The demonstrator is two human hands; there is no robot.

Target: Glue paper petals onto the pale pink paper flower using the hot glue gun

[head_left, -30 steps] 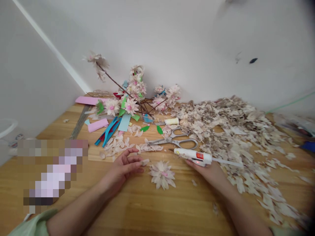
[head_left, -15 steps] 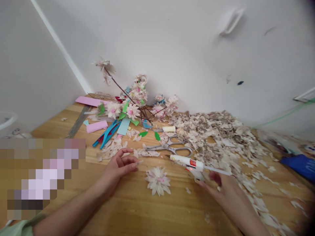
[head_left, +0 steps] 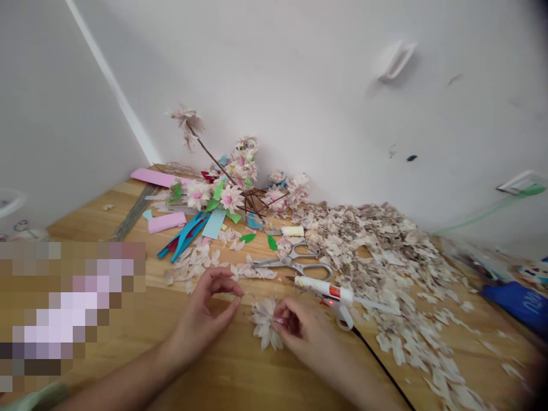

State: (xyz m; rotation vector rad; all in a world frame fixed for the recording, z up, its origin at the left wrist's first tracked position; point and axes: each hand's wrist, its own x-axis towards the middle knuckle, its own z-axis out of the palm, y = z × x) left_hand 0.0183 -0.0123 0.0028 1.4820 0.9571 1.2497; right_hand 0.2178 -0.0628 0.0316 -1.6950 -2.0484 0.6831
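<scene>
On the wooden table in front of me lies a flower of pale, dry petals (head_left: pixel 264 326) with a bit of pink at its middle. My right hand (head_left: pixel 302 331) pinches it at the pink centre, hiding its right side. To the left, my left hand (head_left: pixel 216 305) has thumb and forefinger tips brought together; what they hold, if anything, is too small to make out. Right of the flower rests a white glue gun (head_left: pixel 325 291) with a red light, a glue stick in its back and a black cord. Grey scissors (head_left: pixel 295 262) lie just behind it.
Loose petals (head_left: pixel 377 245) are heaped along the right and back. Flowers on brown twigs (head_left: pixel 231 197) lean by the wall. Blue strips (head_left: pixel 184 235), pink paper (head_left: pixel 166 221), green leaves (head_left: pixel 272 242) and thin wires (head_left: pixel 135 214) lie back left. A blue packet (head_left: pixel 518 305) sits far right.
My right hand has left the glue gun and moved left onto the flower, taking hold of its centre. My left hand has stayed nearly in place; the petal at its fingertips no longer shows clearly.
</scene>
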